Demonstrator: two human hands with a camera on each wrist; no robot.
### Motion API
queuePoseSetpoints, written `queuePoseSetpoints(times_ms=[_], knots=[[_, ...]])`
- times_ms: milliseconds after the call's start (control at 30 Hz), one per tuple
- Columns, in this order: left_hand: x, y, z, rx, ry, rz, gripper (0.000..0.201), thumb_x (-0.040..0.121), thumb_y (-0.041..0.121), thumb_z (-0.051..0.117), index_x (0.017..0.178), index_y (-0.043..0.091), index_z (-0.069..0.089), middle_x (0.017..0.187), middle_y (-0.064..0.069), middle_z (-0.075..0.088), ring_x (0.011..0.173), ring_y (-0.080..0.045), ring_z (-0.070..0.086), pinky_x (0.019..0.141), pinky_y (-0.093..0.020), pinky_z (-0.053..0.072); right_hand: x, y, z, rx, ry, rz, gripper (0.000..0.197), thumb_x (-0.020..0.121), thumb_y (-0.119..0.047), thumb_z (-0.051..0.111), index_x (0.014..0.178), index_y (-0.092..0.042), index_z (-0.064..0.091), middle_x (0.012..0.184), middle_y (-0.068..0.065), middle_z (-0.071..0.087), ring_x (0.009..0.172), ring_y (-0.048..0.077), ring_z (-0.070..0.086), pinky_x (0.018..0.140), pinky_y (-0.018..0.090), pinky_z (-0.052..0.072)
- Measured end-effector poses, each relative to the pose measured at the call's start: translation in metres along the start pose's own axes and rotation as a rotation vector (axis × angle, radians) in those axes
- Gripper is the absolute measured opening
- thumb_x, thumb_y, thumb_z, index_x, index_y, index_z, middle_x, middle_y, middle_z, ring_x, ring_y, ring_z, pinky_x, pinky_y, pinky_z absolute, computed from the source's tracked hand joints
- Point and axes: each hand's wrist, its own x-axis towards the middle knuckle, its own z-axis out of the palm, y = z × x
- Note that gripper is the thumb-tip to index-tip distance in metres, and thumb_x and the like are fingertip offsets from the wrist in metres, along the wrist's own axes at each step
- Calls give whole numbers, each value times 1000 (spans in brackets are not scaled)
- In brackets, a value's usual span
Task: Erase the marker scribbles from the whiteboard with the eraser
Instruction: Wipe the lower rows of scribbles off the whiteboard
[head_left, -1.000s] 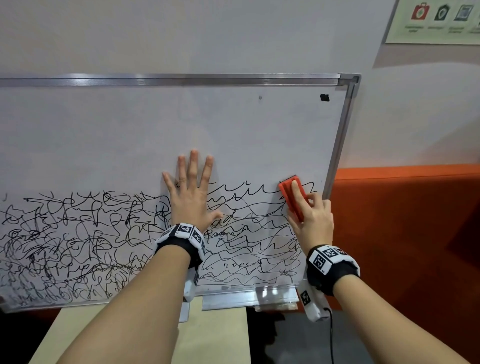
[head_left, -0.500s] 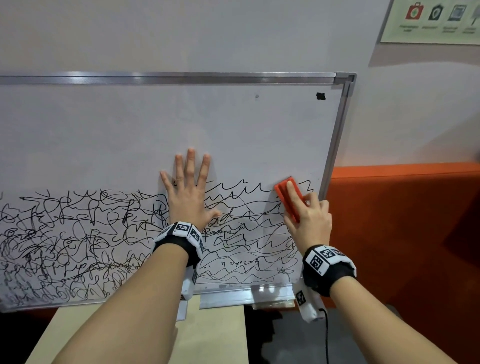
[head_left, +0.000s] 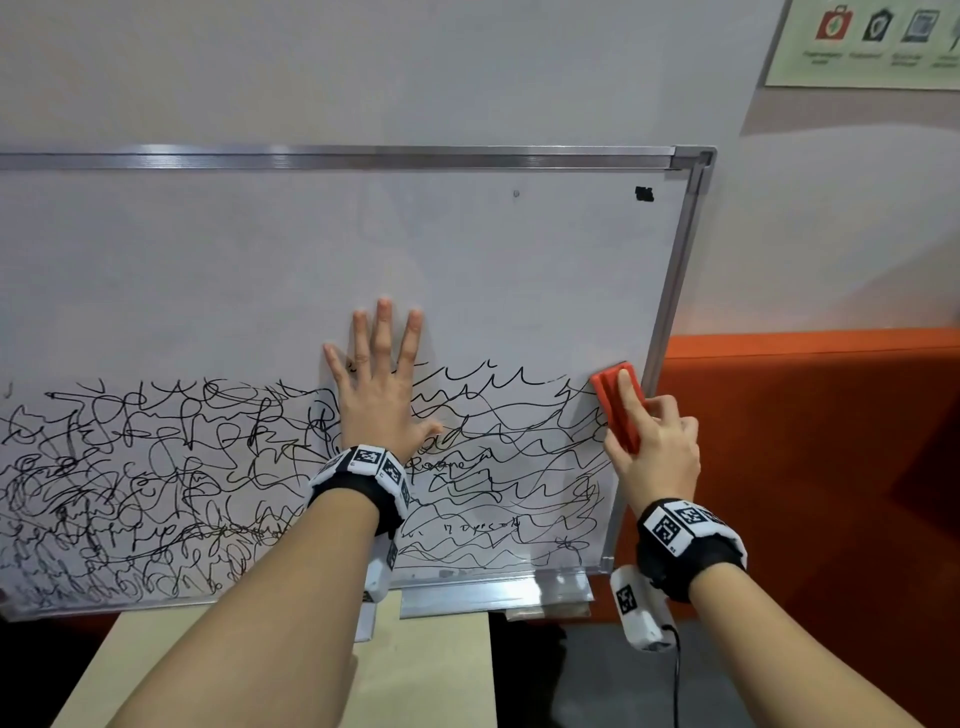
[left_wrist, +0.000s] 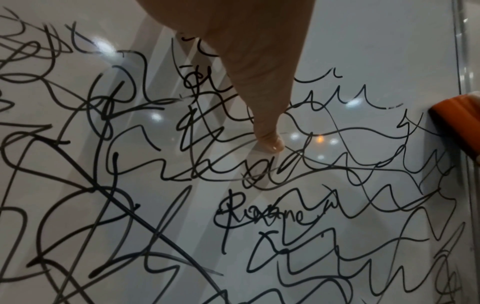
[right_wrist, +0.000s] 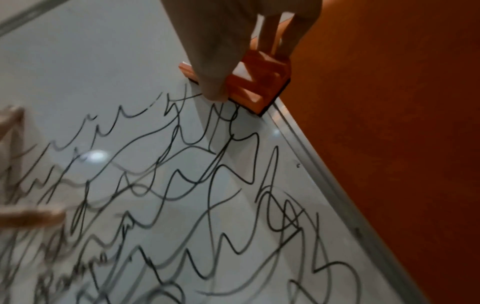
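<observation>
Orange eraser (head_left: 618, 405) sits pinched in my right hand (head_left: 655, 447), felt against the whiteboard (head_left: 467, 249) beside its right frame. My left hand (head_left: 382, 395) lies flat, fingers spread, on the scribbles (head_left: 156, 467). Risks as I see them: my palm smears wet ink, or the eraser catches the frame and twists loose.
</observation>
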Motion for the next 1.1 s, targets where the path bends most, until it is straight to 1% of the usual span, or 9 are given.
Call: queuePoseSetpoints(times_ms=[100,133,233,333,433,567,733,867,1100], knots=[[0,0,0,-13,-1,1,158,46,69,86,157,27,-19,165,-10,-20,151,-35,-18,116,-71,3,3,0,-2,45,8,149,74,86,-30,71,150,-41,36,112,7,51,90,31,44,71,48,52],[0,1,0,-15,1,1,158,46,69,86,157,27,-17,165,-10,-20,152,-35,-18,116,-71,3,2,-2,-3,36,-9,148,74,86,-31,71,151,-41,35,113,8,50,91,31,44,72,48,52],[-1,1,0,-17,5,0,158,45,69,87,158,26,-14,166,-10,-18,152,-35,-17,116,-71,4,-5,-4,-4,-20,-53,8,76,82,-31,75,149,-39,40,110,7,52,85,31,45,67,45,52],[-1,0,1,-26,10,5,158,43,68,88,159,26,-12,166,-9,-18,152,-36,-15,116,-71,3,4,-16,-7,-54,-31,-78,81,78,-30,79,148,-41,40,110,5,53,85,30,44,65,42,50],[-1,0,0,-22,12,6,158,44,67,88,159,26,-11,166,-8,-19,152,-36,-15,116,-71,3,14,-34,-6,-101,25,-103,88,71,-23,83,147,-41,42,110,5,54,86,30,44,66,40,43],[-2,0,1,-29,23,1,159,42,66,90,159,27,-10,166,-7,-19,152,-35,-14,116,-71,5,-1,-25,1,-205,70,-227,84,65,-13,82,138,-44,53,105,4,57,83,29,43,68,39,33],[-1,0,3,-1,18,5,156,45,69,87,160,25,-9,166,-9,-19,152,-36,-14,116,-72,6,6,-34,3,-189,134,-230,81,67,-9,80,136,-45,55,105,3,57,87,27,40,70,40,32],[-2,-1,3,-1,34,9,155,45,70,87,160,24,-6,166,-10,-17,152,-37,-13,116,-71,7,5,-58,14,-172,64,-328,83,69,-9,79,137,-47,52,107,2,59,88,30,47,72,40,32],[-1,-1,4,12,43,18,156,45,71,86,159,24,-11,166,-12,-17,152,-37,-13,116,-71,7,7,-48,11,-209,132,-317,78,70,-11,81,135,-47,55,109,1,59,87,28,42,71,41,32]])
